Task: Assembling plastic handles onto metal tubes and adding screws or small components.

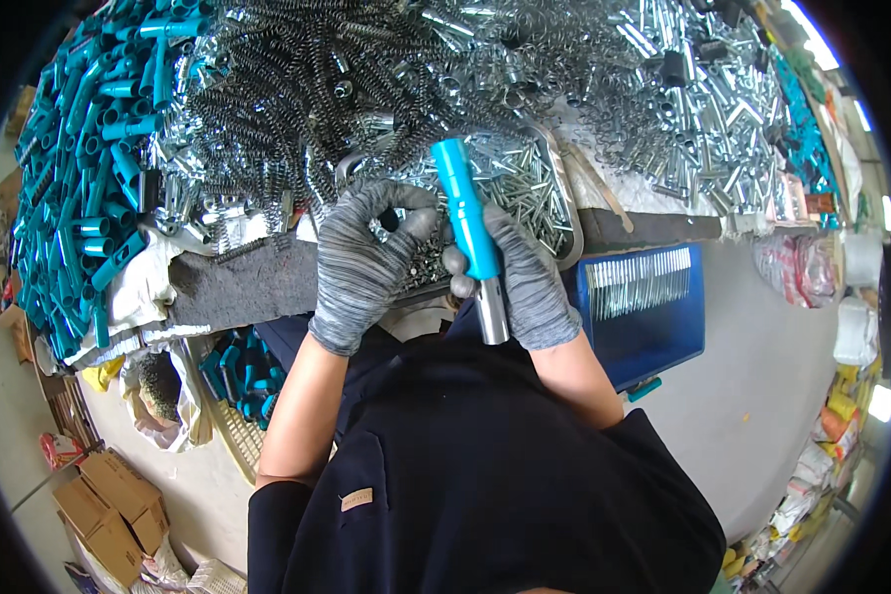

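Observation:
My right hand, in a grey knit glove, is wrapped round a teal plastic tube. A shiny metal sleeve sticks out of the tube's lower end, and the whole piece stands nearly upright, tilted a little. Beside it on the left, my gloved left hand is closed with thumb and forefinger curled together; whatever they pinch, if anything, is too small to make out. Below both hands lies a metal tray full of small silver pins.
Dark coil springs are heaped behind the tray. Teal tubes pile up at the left, metal tubes at the right. A blue bin with a row of metal rods hangs low right. Cardboard boxes stand on the floor.

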Motion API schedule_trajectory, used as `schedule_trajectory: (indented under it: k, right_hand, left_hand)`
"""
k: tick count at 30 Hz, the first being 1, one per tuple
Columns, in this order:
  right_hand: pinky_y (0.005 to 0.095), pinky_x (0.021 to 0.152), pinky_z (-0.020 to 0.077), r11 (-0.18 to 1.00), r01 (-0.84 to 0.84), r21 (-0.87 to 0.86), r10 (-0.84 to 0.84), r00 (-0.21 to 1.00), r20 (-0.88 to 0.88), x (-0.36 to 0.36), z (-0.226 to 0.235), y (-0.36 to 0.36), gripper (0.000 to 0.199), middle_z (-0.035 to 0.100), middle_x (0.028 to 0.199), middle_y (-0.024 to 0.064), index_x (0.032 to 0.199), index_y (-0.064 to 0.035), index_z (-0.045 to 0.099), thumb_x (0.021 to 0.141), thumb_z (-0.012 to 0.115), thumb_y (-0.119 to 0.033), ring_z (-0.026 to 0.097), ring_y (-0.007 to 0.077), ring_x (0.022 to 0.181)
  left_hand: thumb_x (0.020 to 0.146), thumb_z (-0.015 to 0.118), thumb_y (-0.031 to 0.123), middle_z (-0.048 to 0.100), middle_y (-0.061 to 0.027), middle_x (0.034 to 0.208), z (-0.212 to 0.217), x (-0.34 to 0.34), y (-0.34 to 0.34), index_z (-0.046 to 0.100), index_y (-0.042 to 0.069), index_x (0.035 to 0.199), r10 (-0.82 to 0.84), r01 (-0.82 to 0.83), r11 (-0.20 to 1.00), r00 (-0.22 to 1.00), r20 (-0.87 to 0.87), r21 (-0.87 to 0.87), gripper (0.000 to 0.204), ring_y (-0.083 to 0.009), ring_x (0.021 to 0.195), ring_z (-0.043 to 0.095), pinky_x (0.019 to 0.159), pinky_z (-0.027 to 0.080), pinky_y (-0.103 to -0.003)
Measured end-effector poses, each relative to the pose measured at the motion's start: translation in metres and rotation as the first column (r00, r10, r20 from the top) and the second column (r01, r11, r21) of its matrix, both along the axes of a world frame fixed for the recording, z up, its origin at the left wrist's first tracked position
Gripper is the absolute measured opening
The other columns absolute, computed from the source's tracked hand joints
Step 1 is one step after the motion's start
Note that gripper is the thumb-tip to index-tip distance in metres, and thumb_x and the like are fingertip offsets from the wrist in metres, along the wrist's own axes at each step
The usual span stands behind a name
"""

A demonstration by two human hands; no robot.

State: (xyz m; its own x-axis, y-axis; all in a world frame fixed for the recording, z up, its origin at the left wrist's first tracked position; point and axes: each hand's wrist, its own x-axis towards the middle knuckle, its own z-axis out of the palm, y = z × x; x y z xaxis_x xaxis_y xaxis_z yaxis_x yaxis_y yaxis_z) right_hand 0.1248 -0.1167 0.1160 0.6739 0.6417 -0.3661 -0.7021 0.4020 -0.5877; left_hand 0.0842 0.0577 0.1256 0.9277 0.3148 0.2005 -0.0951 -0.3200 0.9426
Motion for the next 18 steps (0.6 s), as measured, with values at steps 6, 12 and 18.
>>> schedule_trajectory:
  k: [6, 12, 18]
  right_hand:
    - [0.0258, 0.051, 0.0513, 0.997, -0.063, -0.047, 0.068, 0.993, 0.097, -0.002, 0.007, 0.004, 0.044, 0.062, 0.077, 0.0083, 0.127, -0.0058, 0.051, 0.097, 0.056, -0.038, 0.061, 0.0143, 0.059]
    - [0.0222, 0.052, 0.0513, 0.983, -0.096, -0.156, 0.141, 0.94, 0.311, -0.003, 0.018, 0.008, 0.058, 0.063, 0.08, 0.006, 0.143, -0.0036, 0.039, 0.098, 0.055, -0.038, 0.061, 0.0099, 0.06]
    - [0.021, 0.05, 0.0476, 0.899, 0.021, -0.438, 0.211, 0.855, 0.474, 0.004, 0.017, 0.01, 0.059, 0.057, 0.077, 0.0025, 0.124, -0.0022, 0.053, 0.089, 0.065, -0.048, 0.058, 0.0088, 0.058]
  left_hand:
    - [0.08, 0.077, 0.006, 0.068, -0.0066, 0.082, 0.011, -0.006, 0.004, 0.066, 0.001, 0.085, -0.154, 0.081, 0.919, 0.975, -0.161, -0.385, 0.013, -0.0121, 0.075, 0.064, 0.069, 0.051, -0.026]
    - [0.079, 0.08, 0.012, 0.067, -0.0035, 0.077, 0.012, 0.001, 0.006, 0.065, 0.003, 0.079, -0.227, 0.159, 0.89, 0.968, -0.111, -0.428, 0.018, -0.0124, 0.073, 0.063, 0.07, 0.052, -0.027]
    - [0.088, 0.071, 0.025, 0.066, -0.0055, 0.084, 0.01, 0.001, 0.009, 0.064, 0.004, 0.092, -0.178, 0.13, 0.97, 0.957, -0.231, -0.207, 0.022, -0.0158, 0.076, 0.063, 0.068, 0.05, -0.03]
